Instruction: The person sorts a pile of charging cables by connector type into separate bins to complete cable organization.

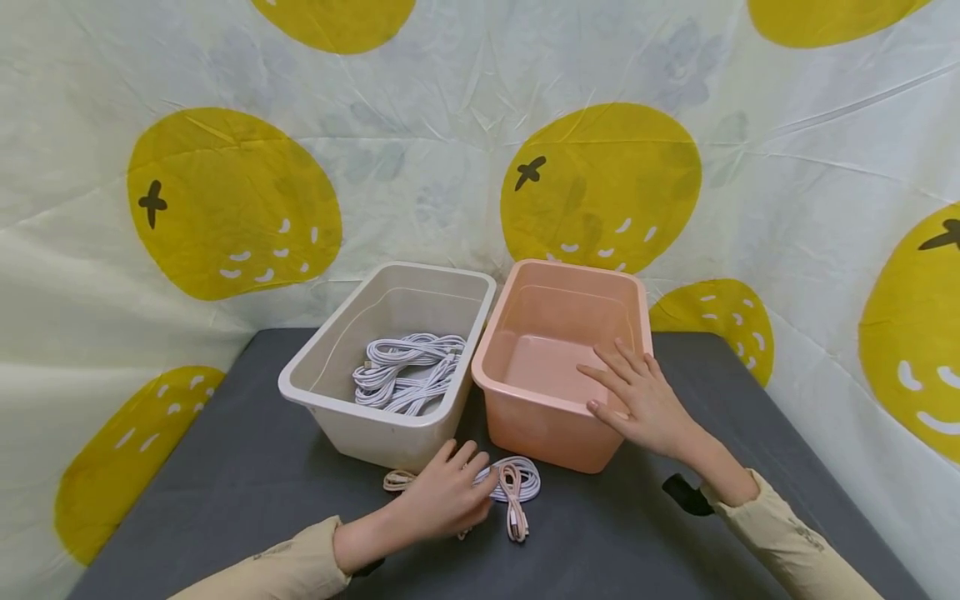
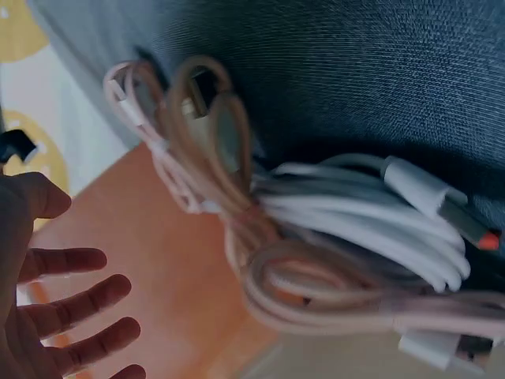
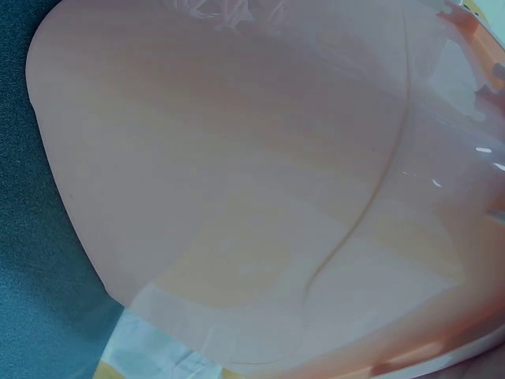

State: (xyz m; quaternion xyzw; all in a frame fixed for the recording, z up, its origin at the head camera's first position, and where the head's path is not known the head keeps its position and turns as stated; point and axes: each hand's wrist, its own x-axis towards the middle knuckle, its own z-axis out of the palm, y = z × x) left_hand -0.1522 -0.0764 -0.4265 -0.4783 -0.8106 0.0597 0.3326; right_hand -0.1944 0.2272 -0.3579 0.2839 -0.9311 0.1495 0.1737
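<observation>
A white USB cable (image 2: 363, 217), wound in a coil with an orange-tipped plug, lies on the dark worktop (image 1: 255, 467) among bundled tan cables (image 2: 249, 217), in front of a pale grey tub (image 1: 367, 432) and a peach tub (image 1: 540, 429). The left hand (image 1: 450, 496) is above these coils, fingers loosely extended, gripping nothing. The right hand (image 1: 637, 400) spreads its fingers over the peach tub's near right corner; contact with the rim cannot be told.

Pale, creased cloth backdrop (image 1: 427, 92) with large yellow fruit prints (image 1: 232, 204) behind a dark grey tabletop (image 1: 247, 475)
</observation>
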